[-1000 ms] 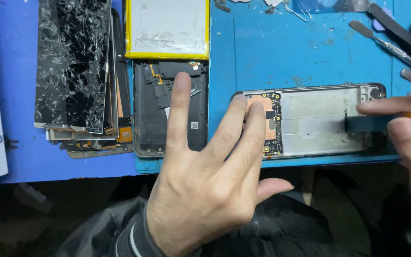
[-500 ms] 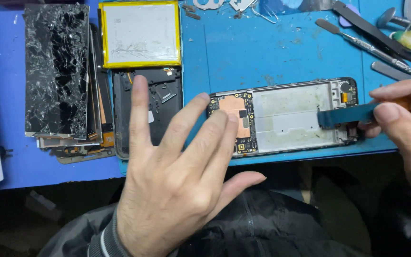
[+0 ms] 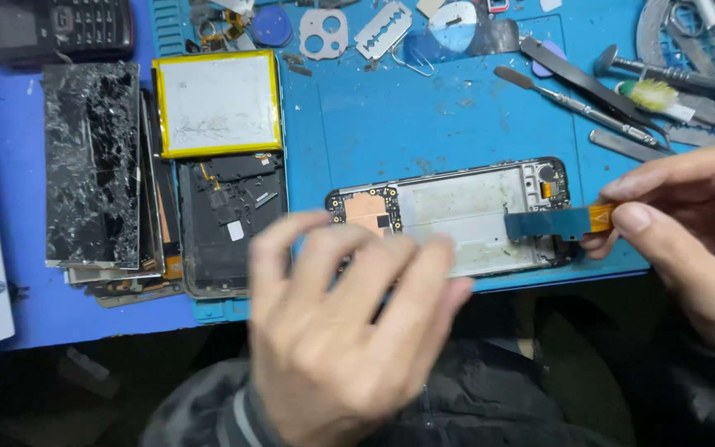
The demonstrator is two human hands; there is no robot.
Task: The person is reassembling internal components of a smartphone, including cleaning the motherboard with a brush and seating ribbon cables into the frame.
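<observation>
Left hand [image 3: 349, 331], blurred, low centre: fingers spread apart, nothing held, hovering over near end of opened phone [image 3: 457, 217] mid-frame. Phone's back and battery judged already out; reassembly left. Right hand [image 3: 688, 240], right edge: thumb & finger pinched on flat cable [image 3: 556, 223] lying across phone. Yellow-edged battery [image 3: 218, 103] seen upper left, cracked screens [image 3: 93, 165] far left.

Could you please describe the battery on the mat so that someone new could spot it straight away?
Start at the blue work mat and go to its upper left part, just right of the stack of shattered screens. The battery lies flat there, directly above a black phone back. It is the only pale, nearly square slab edged in yellow.
</observation>
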